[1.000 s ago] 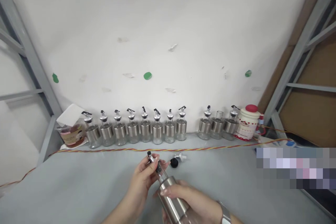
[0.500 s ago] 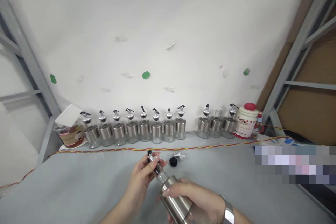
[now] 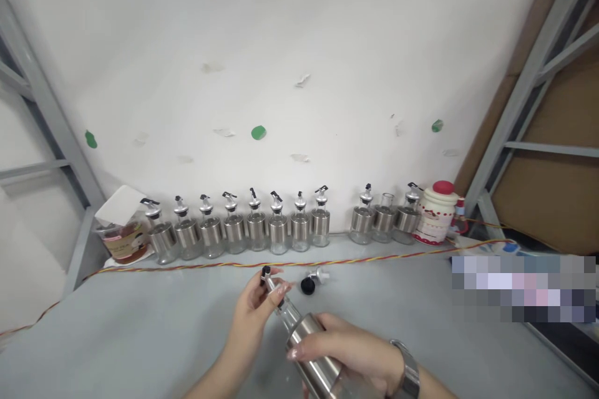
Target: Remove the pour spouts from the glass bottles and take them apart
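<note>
A glass oil bottle [image 3: 312, 349] with a steel sleeve lies tilted in my right hand [image 3: 344, 349], its neck pointing up and left. The fingers wrap round the sleeve, and a metal watch is on that wrist. My left hand [image 3: 257, 305] is closed on the pour spout [image 3: 270, 282] at the bottle's neck, thumb on its silver collar. How deep the stopper sits in the neck is hidden by the fingers. Just beyond the hands, a loose spout [image 3: 321, 275] and a round black cap [image 3: 307, 286] lie on the grey table [image 3: 154, 330].
Several similar bottles [image 3: 256, 227] stand in a row along the white wall. One bottle [image 3: 384, 218] at the right has no spout. A twisted red-yellow cord [image 3: 196, 267] crosses the table. A tub [image 3: 124, 243] stands far left, a red-lidded jar [image 3: 435, 215] at right.
The view has shifted slightly. Both hands stay on the bottle and spout; the left fingers have changed position a little around the collar.
</note>
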Action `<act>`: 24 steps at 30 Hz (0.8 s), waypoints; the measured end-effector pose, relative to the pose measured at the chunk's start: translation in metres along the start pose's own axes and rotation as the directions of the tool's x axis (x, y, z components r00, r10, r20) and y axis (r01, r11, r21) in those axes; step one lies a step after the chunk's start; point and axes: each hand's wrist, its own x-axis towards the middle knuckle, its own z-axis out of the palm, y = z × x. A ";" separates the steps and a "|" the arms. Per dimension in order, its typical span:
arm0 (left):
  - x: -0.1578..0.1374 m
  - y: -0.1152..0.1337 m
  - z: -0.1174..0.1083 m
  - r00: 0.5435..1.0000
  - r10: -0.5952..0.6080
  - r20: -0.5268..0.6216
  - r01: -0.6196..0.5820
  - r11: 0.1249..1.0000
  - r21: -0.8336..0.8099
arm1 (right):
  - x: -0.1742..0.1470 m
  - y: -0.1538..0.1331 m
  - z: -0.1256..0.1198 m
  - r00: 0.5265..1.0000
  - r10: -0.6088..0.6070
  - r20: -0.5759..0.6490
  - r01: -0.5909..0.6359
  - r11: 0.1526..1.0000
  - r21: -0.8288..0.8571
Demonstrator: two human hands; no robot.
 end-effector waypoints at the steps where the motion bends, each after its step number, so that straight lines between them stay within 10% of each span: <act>1: -0.001 0.000 0.000 1.000 0.029 0.013 -0.029 0.999 0.017 | 0.001 0.000 -0.001 0.999 0.007 0.041 -0.008 1.000 0.029; 12: 0.016 0.000 -0.013 0.984 -0.102 -0.148 0.087 0.991 -0.106 | 0.001 0.000 -0.001 0.996 -0.004 0.088 -0.002 0.997 0.077; 16: 0.018 -0.003 -0.017 0.983 -0.091 -0.161 0.084 0.995 -0.049 | -0.002 -0.006 -0.001 0.952 -0.272 -0.138 0.265 0.962 -0.072; 18: 0.017 -0.005 -0.016 0.982 -0.114 -0.152 0.111 0.993 -0.031 | -0.003 -0.012 -0.007 0.784 -0.503 -0.364 0.443 0.864 -0.240; 20: 0.019 -0.007 -0.015 0.978 -0.149 -0.148 0.147 0.989 -0.021 | -0.001 -0.020 -0.018 0.511 -0.667 -0.542 0.504 0.743 -0.440; 24: 0.025 -0.007 -0.017 0.971 -0.188 -0.148 0.189 0.982 -0.008 | 0.012 -0.044 -0.059 0.116 -0.800 -0.589 0.433 0.574 -0.695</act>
